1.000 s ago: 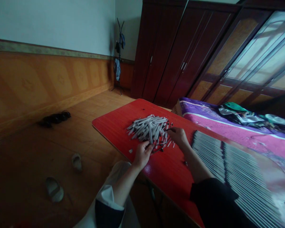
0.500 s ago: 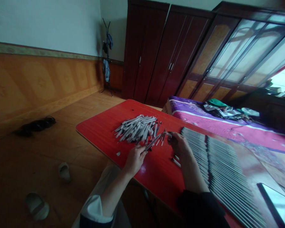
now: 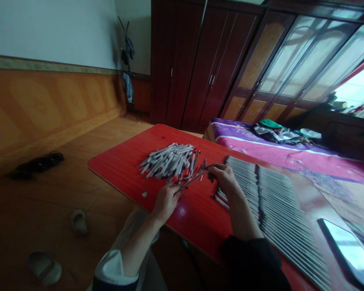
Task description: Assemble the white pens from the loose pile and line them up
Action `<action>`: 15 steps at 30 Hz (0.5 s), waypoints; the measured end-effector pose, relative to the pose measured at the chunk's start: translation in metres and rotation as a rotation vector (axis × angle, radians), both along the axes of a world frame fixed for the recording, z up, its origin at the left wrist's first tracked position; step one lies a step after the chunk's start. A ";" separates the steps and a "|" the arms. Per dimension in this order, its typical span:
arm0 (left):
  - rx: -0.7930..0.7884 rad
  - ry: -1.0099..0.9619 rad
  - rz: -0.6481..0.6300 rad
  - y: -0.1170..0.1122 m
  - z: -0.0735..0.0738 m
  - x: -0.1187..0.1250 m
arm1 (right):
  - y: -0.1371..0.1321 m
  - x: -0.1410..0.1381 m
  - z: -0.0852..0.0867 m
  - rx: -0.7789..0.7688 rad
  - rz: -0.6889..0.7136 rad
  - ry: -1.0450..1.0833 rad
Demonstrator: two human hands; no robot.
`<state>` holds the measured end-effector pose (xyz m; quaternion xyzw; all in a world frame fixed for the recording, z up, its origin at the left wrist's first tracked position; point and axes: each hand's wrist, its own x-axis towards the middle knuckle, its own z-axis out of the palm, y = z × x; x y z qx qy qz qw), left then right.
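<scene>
Red table [image 3: 115, 165], pile of white plastic sticks [image 3: 170, 161], both hands working right at its edge.

My right hand [image 3: 226, 180] is half closed, with the fingertips pinching what looks like a thin dark stick [image 3: 194, 180]. My left hand [image 3: 166, 202] is curled near that stick's lower end, but I can't tell if it's gripping. The pile sits just left of the neat rows of sticks [image 3: 273, 202]. Tip: pinch long ones near the middle, so the ends don't swing and catch the pile.
</scene>
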<state>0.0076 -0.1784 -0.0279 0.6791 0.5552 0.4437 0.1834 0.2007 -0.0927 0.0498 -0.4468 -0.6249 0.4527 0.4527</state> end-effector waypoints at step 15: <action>-0.011 -0.062 -0.079 -0.001 0.010 -0.004 | -0.005 -0.030 -0.011 0.072 0.062 0.043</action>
